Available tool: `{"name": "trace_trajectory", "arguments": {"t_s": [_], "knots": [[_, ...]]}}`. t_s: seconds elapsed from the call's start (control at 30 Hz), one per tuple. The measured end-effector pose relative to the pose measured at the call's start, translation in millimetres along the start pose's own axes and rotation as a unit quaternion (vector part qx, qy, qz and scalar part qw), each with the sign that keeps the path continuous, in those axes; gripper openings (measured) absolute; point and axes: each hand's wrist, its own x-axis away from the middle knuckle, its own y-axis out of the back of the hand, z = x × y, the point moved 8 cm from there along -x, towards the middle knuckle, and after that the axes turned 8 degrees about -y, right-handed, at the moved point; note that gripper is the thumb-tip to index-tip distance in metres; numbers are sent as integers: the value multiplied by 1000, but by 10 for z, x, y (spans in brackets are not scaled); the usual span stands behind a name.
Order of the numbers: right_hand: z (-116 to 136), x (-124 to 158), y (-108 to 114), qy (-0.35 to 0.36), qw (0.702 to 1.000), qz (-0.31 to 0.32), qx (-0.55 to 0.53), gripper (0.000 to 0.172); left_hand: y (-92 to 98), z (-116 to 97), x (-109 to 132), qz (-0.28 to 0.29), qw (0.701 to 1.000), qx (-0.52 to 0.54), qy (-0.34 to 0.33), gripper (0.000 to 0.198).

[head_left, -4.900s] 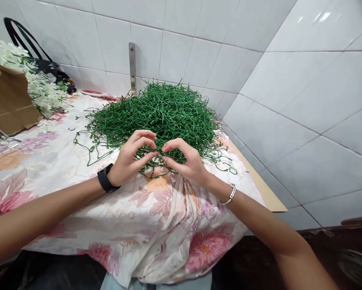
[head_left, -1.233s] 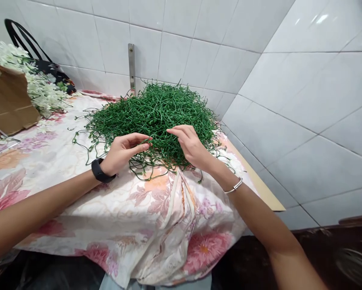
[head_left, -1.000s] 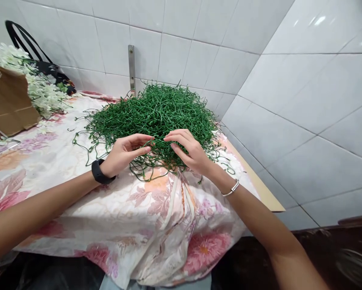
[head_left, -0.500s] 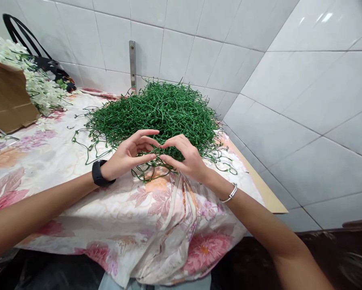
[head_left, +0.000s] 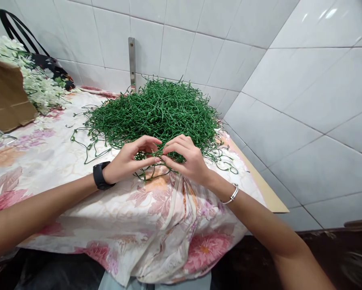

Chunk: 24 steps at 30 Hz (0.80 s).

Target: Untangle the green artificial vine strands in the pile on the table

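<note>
Pinching a green stem (head_left: 157,153) in fingertips of the right hand (head_left: 192,159), curving the left hand (head_left: 128,157) close on its left, perhaps gripping, hard to tell, just before the tangled pile (head_left: 159,110).

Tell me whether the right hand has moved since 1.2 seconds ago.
Yes: against the wall-mounted metal strip, the right hand now sits lower and slightly farther left in the picture.

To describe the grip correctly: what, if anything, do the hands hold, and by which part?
Right hand: seemingly a pinched green stem; which part cannot be told. Left hand: hold unclear.
</note>
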Motion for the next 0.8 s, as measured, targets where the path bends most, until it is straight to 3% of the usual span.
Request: {"name": "trace_trajectory", "arguments": {"t_s": [0.13,0.37,0.8], "knots": [[27,4,-14,3,999,9,-44,1,-32,-31,1,18,1000,-25,2,25],[43,9,-48,-1,997,26,-79,12,6,-45,-3,4,999,-44,-14,20],[97,34,-13,25,990,25,-136,9,-10,-115,5,8,993,-115,-36,30]]}}
